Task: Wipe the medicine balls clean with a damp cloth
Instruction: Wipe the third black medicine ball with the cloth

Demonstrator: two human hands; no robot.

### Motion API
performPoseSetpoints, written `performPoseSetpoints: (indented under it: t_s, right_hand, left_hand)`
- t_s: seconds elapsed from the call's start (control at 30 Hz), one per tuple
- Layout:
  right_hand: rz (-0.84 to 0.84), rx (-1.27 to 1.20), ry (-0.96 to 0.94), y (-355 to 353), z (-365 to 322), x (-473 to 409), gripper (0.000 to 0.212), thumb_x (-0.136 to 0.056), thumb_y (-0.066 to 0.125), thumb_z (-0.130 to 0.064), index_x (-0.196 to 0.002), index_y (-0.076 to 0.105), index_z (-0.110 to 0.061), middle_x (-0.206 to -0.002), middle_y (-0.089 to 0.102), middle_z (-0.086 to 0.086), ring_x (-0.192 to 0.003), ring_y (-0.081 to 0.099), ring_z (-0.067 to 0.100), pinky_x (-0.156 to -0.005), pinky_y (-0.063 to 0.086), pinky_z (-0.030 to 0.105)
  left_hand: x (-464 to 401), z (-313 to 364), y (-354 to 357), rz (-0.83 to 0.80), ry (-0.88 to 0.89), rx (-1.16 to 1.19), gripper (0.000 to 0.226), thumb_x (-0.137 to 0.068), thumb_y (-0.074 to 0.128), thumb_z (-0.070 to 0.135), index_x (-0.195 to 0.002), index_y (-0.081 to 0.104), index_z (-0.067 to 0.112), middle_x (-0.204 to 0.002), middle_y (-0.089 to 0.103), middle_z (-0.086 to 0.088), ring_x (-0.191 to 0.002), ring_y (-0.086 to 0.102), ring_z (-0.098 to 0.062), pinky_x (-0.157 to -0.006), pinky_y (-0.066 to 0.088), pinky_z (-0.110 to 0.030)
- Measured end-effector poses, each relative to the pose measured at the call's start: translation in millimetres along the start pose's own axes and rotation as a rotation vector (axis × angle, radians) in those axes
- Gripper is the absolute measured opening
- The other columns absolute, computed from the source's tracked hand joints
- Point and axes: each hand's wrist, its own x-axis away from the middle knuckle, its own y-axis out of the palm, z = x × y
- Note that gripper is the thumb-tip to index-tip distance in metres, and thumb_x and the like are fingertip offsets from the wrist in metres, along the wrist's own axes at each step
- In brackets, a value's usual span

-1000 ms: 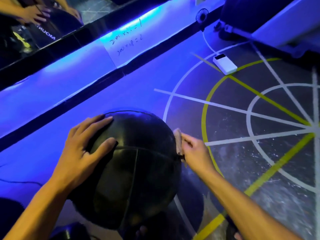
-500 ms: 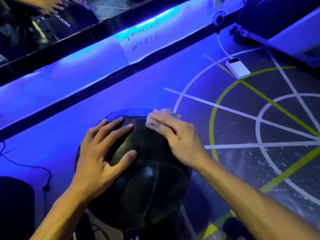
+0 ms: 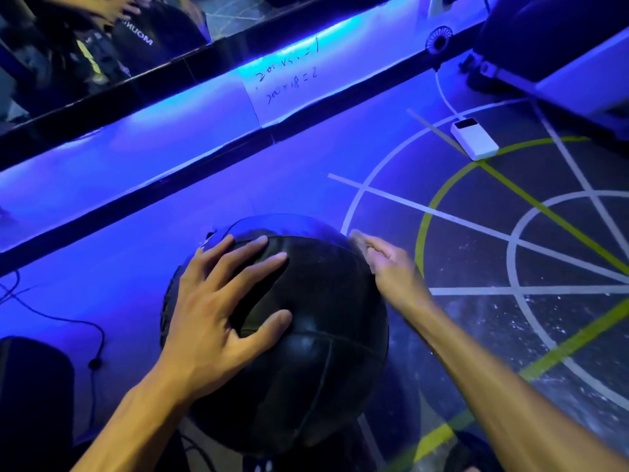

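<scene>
Landmark: the large black, panelled leather medicine ball (image 3: 306,352) sits on the blue-lit floor (image 3: 170,253), low and centre in the head view; every place below is given relative to it.
Left hand: the left hand (image 3: 218,315) lies on the ball's upper left face, fingers spread and straight, thumb splayed toward the ball's middle. Its grip is flat and open, pressing rather than clutching.
Right hand: the right hand (image 3: 391,267) is at the ball's upper right edge, blurred by motion, fingers laid against the surface.
Cloth: the small pale damp cloth (image 3: 361,245) shows as a blurred strip under the right fingers, against the ball's right shoulder. Whether the fingers pinch it or only press it flat cannot be told.
Change: half a second ago the right hand and cloth were on the ball's top, beside the left fingertips; they have slid outward and down to the right edge. The left hand has kept its place.
Surroundings: a white rectangular power bank (image 3: 474,139) lies well beyond the ball, to its upper right, on a white floor line.
</scene>
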Motion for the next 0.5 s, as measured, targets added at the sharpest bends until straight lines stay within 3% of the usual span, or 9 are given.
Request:
performPoseSetpoints:
  t_s: [0.07, 0.17, 0.33, 0.4, 0.43, 0.5]
  right_hand:
    - [-0.006, -0.017, -0.237, 13.5, -22.1, 16.0, 0.034, -0.100, 0.050, -0.024, -0.126, 0.071, -0.029, -0.132, 0.067, -0.016, -0.133, 0.053, -0.001, -0.113, 0.039, 0.020]
    - [-0.075, 0.106, -0.632, 31.7, -40.1, 61.7, 0.041, -0.100, 0.052, -0.005, -0.138, 0.064, -0.017, -0.149, 0.056, -0.005, -0.146, 0.040, 0.007, -0.122, 0.031, 0.032]
    - [-0.087, 0.269, -0.939, 13.2, -6.8, 120.5, 0.053, -0.085, 0.061, 0.016, -0.133, 0.066, -0.005, -0.144, 0.059, 0.010, -0.140, 0.051, 0.026, -0.112, 0.045, 0.048]
    - [0.006, 0.175, -0.823, 2.0, -7.9, 112.2, 0.049, -0.094, 0.057, 0.010, -0.132, 0.069, -0.018, -0.126, 0.071, 0.003, -0.122, 0.061, 0.003, -0.103, 0.052, 0.033]
    - [0.113, 0.102, -0.675, -1.7, -15.6, 95.6, 0.045, -0.100, 0.055, 0.001, -0.128, 0.069, -0.030, -0.120, 0.073, -0.007, -0.110, 0.061, -0.010, -0.097, 0.052, 0.024]
    - [0.280, 0.056, -0.359, -4.2, -23.6, 55.8, 0.043, -0.104, 0.053, -0.009, -0.127, 0.064, -0.045, -0.119, 0.067, -0.034, -0.108, 0.057, -0.021, -0.097, 0.050, 0.020]
  left_hand:
    - [-5.7, -0.3, 0.1, -0.011, 0.007, -0.015, 0.058, -0.088, 0.060, 0.062, -0.141, 0.058, 0.040, -0.154, 0.047, 0.019, -0.149, 0.033, -0.023, -0.117, 0.030, -0.060]
    - [-15.6, -3.9, -0.5, -0.046, -0.027, 0.116, 0.043, -0.098, 0.051, 0.052, -0.138, 0.060, 0.037, -0.153, 0.047, 0.021, -0.151, 0.032, -0.019, -0.119, 0.027, -0.060]
    - [-16.5, -16.7, -4.4, -0.074, -0.040, 0.167, 0.044, -0.106, 0.038, 0.041, -0.146, 0.053, 0.030, -0.157, 0.043, 0.022, -0.155, 0.024, -0.012, -0.125, 0.018, -0.059]
    - [-18.7, -14.6, -3.2, -0.074, -0.033, 0.177, 0.045, -0.106, 0.038, 0.041, -0.146, 0.053, 0.029, -0.157, 0.043, 0.021, -0.155, 0.024, -0.012, -0.125, 0.019, -0.057]
    - [-19.9, -9.8, -3.3, -0.081, -0.032, 0.206, 0.044, -0.106, 0.039, 0.041, -0.146, 0.053, 0.029, -0.157, 0.043, 0.021, -0.155, 0.024, -0.011, -0.125, 0.019, -0.054]
    - [-21.9, -2.3, -7.5, -0.111, -0.035, 0.323, 0.041, -0.107, 0.045, 0.036, -0.146, 0.052, 0.027, -0.158, 0.044, 0.018, -0.154, 0.027, -0.008, -0.128, 0.016, -0.047]
